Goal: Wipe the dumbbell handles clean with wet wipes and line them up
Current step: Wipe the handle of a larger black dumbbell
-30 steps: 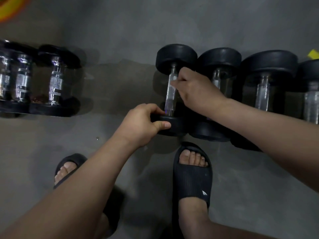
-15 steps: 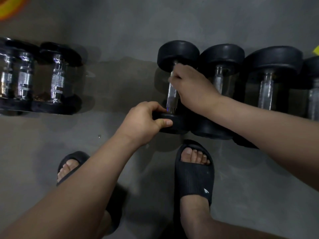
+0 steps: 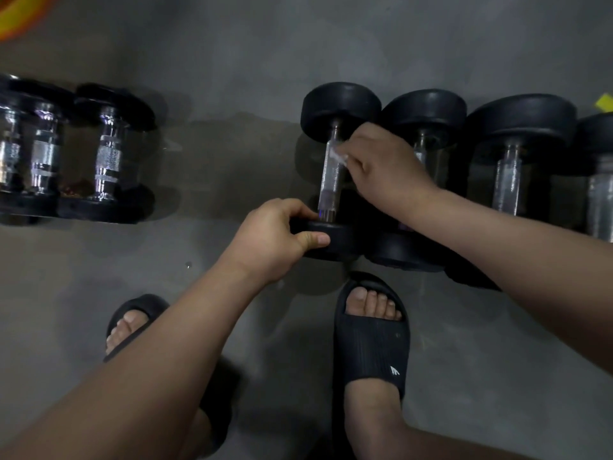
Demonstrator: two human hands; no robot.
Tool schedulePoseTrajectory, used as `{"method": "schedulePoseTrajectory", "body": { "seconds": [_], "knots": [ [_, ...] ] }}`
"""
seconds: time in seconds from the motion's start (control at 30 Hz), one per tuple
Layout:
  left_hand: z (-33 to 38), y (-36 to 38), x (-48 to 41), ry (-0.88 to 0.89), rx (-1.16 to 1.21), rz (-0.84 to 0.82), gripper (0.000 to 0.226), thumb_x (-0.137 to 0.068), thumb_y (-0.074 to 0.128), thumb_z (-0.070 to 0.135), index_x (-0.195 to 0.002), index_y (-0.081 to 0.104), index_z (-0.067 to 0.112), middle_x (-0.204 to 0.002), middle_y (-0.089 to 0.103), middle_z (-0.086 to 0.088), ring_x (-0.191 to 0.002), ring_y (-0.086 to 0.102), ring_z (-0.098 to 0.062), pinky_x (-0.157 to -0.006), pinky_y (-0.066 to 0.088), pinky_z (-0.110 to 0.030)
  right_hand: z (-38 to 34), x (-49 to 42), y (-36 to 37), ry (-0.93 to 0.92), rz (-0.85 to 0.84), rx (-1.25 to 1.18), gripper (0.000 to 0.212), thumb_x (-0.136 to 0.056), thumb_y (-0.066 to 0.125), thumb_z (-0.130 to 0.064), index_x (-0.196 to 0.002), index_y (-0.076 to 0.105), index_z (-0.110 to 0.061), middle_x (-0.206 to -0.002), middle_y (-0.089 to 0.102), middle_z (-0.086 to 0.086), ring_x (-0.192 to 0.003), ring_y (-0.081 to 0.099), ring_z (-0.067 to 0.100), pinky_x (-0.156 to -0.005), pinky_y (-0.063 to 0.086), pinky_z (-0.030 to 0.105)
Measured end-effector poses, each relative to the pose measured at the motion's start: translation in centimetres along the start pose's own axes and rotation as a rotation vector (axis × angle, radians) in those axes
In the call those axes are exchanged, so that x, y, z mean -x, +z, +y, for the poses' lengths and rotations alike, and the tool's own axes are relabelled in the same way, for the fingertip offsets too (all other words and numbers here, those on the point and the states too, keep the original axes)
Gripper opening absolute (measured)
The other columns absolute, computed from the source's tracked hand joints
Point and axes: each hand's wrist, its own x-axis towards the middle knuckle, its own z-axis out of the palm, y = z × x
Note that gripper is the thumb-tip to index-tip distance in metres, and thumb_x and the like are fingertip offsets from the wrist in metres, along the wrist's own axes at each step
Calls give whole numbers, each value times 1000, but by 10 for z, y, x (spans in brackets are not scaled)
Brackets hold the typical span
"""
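Fingertips (image 3: pixel 348 160) of the right hand (image 3: pixel 384 171) pinched on a small white wet wipe (image 3: pixel 335 155), pressed to the upper part of the shiny handle (image 3: pixel 328 187) of the held dumbbell (image 3: pixel 340 107). Half a second ago curled right over the bar and a bit closer to the far black end; now slid back a little toward the bar's right side, wipe now showing. Looks like rubbing up and down, with the lower part of this handle maybe not done yet. Left hand (image 3: pixel 275 240) same as before: fingers and thumb curled round the near black end (image 3: pixel 341 239) of the held dumbbell, likely to stop any rolling. Held dumbbell flat on the grey floor (image 3: pixel 232 61), first in a row. Right of it, touching or nearly so, next dumbbell (image 3: pixel 424 109), then big dumbbell (image 3: pixel 524 117), then last dumbbell (image 3: pixel 597 141) cut off by the edge; hard to tell if wiped yet. Little room on that side for the right knuckles. Well to the left of it, lone dumbbell (image 3: pixel 109 154) with more beside it, apart from the row, probably still to be brought over. Just below it, toes in a black slipper (image 3: pixel 371 346), very near the near end; risk of squashed toes with any roll. Other slipper (image 3: pixel 136 313) lower and to the left.
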Motion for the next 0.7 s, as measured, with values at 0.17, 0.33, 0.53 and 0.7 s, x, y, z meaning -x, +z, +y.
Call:
{"method": "schedulePoseTrajectory", "body": {
  "seconds": [0.17,0.33,0.53,0.7],
  "knots": [
    [-1,2,1,8,14,2,31,-74,84,40,-102,72,33,-102,69,4,-97,66,-15,-92,53,-39,-5,-10,9,126,168,3,22,-96,55,-17,-104,74,-9,-99,63,10,-88,61,25,-77,46,31],
    [-1,2,3,26,2,21,27,-77,83,36,-102,72,32,-103,67,4,-98,64,-14,-92,52,-38,-9,-4,10,111,151,-74,22,-97,57,-15,-107,74,-7,-97,58,9,-85,58,20,-79,48,32],
    [-2,-1,5,23,10,11,25,-79,82,35,-102,72,33,-103,66,4,-98,63,-13,-93,52,-36,-9,18,0,-131,-105,-110,15,-90,70,-6,-102,78,-6,-91,60,10,-81,56,14,-75,44,24],
    [-2,-1,5,18,26,-1,34,-69,73,49,-101,71,35,-103,67,5,-99,64,-12,-93,52,-38,-2,-7,-10,49,-53,-29,20,-98,62,-20,-111,77,-17,-104,60,6,-96,59,21,-79,37,22]
  ]
}}
